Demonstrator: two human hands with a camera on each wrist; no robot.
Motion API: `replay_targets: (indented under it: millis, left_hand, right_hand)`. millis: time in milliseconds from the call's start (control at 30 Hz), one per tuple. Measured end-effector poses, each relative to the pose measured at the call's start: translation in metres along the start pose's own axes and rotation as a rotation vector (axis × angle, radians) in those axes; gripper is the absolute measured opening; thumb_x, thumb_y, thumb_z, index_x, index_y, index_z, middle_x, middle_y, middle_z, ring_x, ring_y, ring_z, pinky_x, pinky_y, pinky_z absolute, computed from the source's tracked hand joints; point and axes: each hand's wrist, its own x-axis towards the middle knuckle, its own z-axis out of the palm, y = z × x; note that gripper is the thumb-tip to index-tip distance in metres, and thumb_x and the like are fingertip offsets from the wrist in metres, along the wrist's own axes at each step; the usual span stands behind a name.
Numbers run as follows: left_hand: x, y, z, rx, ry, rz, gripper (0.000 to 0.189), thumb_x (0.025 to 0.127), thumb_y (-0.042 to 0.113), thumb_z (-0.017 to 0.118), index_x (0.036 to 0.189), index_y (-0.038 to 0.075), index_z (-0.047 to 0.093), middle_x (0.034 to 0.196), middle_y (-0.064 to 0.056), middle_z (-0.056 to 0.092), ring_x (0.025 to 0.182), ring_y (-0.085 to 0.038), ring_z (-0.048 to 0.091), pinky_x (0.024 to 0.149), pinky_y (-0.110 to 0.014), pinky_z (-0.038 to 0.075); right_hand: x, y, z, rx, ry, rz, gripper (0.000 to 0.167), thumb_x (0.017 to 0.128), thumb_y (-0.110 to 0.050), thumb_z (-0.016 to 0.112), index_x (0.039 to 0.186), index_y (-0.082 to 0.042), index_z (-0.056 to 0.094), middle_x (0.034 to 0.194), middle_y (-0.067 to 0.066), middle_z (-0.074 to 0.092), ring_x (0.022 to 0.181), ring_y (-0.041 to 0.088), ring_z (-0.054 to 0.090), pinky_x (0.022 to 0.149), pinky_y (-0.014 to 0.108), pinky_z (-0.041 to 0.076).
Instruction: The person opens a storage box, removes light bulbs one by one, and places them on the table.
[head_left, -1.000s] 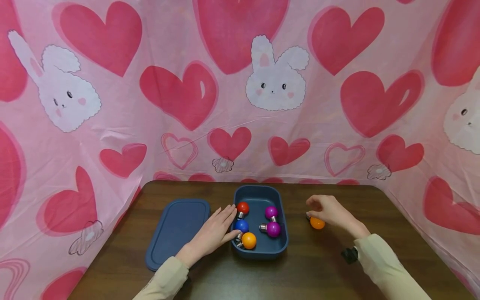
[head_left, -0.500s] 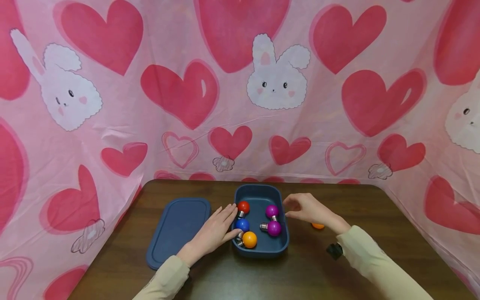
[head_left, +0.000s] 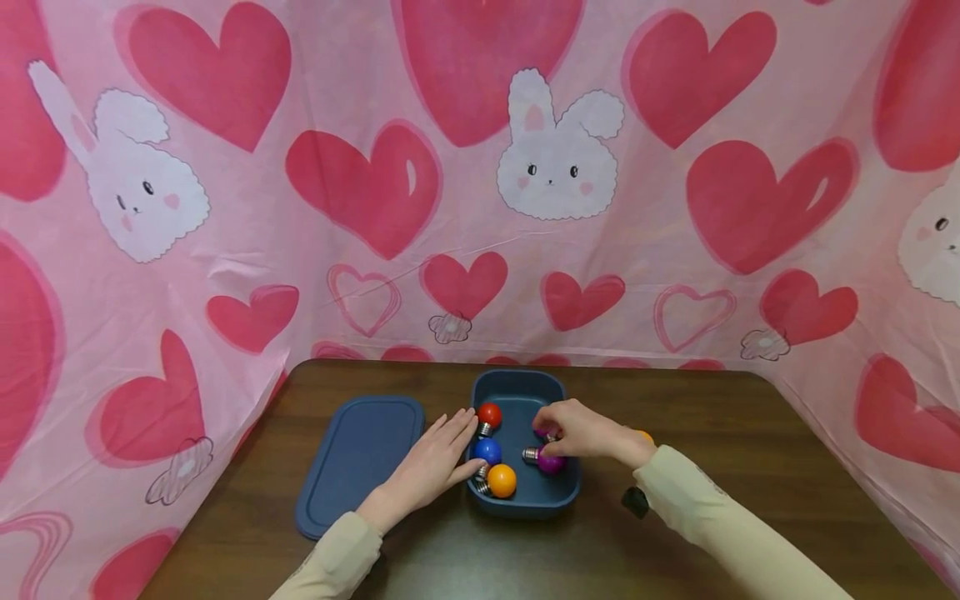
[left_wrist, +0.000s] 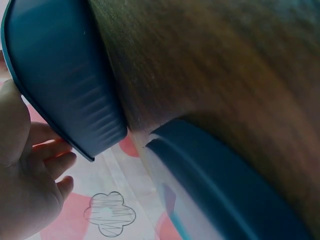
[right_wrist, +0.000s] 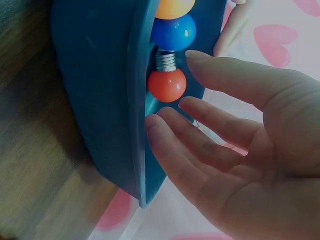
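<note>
A deep blue box [head_left: 528,506] on the table holds several round light bulbs with metal screw bases. Along its left side lie a red bulb [head_left: 490,415], a blue bulb [head_left: 487,451] and an orange bulb [head_left: 502,481]. My left hand [head_left: 429,468] rests on the box's left rim, fingers stretched out. Over the right rim reaches my right hand [head_left: 588,432], above a purple bulb [head_left: 552,463] and a second purple bulb, mostly covered by the fingers. In the right wrist view, thumb and fingers of the right hand [right_wrist: 225,135] stand apart with nothing between them.
Left of the box a flat blue lid [head_left: 363,458] lies on the wooden table [head_left: 465,562]. Another orange bulb [head_left: 646,436] lies on the table to the right, mostly hidden behind the right wrist. A pink cloth [head_left: 465,217] with hearts and rabbits hangs behind.
My right hand has moved left, from over the orange bulb on the table to above the purple bulbs in the box. The left hand has stayed on the rim.
</note>
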Motion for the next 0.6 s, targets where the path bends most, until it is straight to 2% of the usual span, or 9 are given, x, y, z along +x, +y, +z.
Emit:
replay_targets:
  millis: [167,400,600]
  left_hand:
    - [0.0,0.0,-0.001,-0.011,-0.013,-0.017,0.066,0.088,0.051,0.042,0.134,0.005,0.037,0.139,-0.008,0.036,0.129,-0.021,0.029,0.104,-0.041,0.023]
    - [0.0,-0.001,-0.001,-0.016,-0.014,-0.018,0.066,0.088,0.051,0.042,0.135,0.005,0.037,0.139,-0.007,0.035,0.129,-0.021,0.028,0.104,-0.042,0.023]
    - [0.0,-0.002,0.001,-0.01,0.006,0.0,0.067,0.088,0.052,0.041,0.134,0.004,0.037,0.138,-0.009,0.037,0.129,-0.021,0.029,0.104,-0.042,0.023]
  right_hand:
    - [0.006,-0.001,0.004,-0.006,-0.052,0.055,0.03,0.073,-0.016,0.072,0.098,-0.004,0.061,0.09,0.008,0.061,0.076,0.023,0.056,0.065,0.022,0.05]
    - [0.011,-0.007,0.009,-0.036,-0.124,0.169,0.031,0.07,-0.016,0.075,0.095,-0.003,0.062,0.083,0.005,0.06,0.068,0.012,0.051,0.061,0.023,0.05]
    - [0.013,-0.009,0.015,-0.089,-0.141,0.18,0.03,0.068,-0.018,0.076,0.091,-0.005,0.062,0.08,0.002,0.057,0.068,0.012,0.049,0.061,0.022,0.048]
